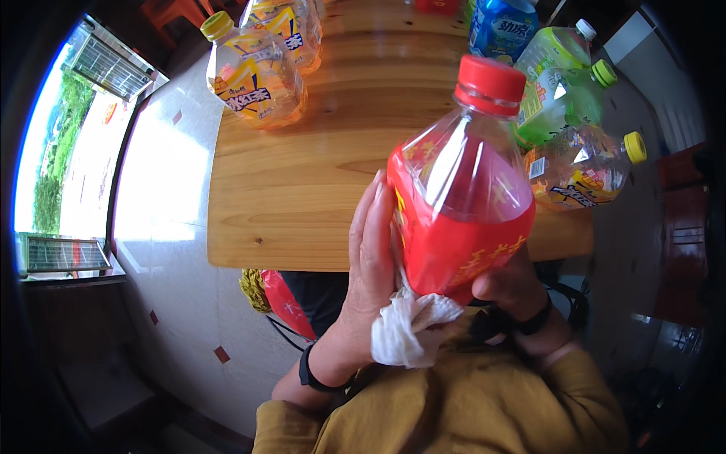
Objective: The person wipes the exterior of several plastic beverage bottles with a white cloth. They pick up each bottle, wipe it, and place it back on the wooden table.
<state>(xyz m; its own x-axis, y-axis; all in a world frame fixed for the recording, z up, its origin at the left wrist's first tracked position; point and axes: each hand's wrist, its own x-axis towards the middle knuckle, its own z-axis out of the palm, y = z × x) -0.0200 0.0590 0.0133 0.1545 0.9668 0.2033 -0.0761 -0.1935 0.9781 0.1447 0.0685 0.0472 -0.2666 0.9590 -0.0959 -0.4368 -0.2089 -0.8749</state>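
Between my hands I hold a clear plastic bottle (465,193) with a red label and a red screw cap. It leans slightly to the right, above the table's near edge, and looks empty. My left hand (368,255) lies along its left side with fingers stretched upward. A crumpled white cloth (411,329) is bunched under that palm, against the bottle's lower part. My right hand (505,284) grips the lower right side, thumb in front; its other fingers are hidden behind the bottle.
The wooden table (272,187) carries a yellow-capped bottle (255,79) and others at left. Along its right lie another yellow-capped bottle (584,170), a green bottle (561,102) and a blue container (502,28). Below the front edge hangs a red plastic bag (286,303). An orange chair (173,17) stands far left.
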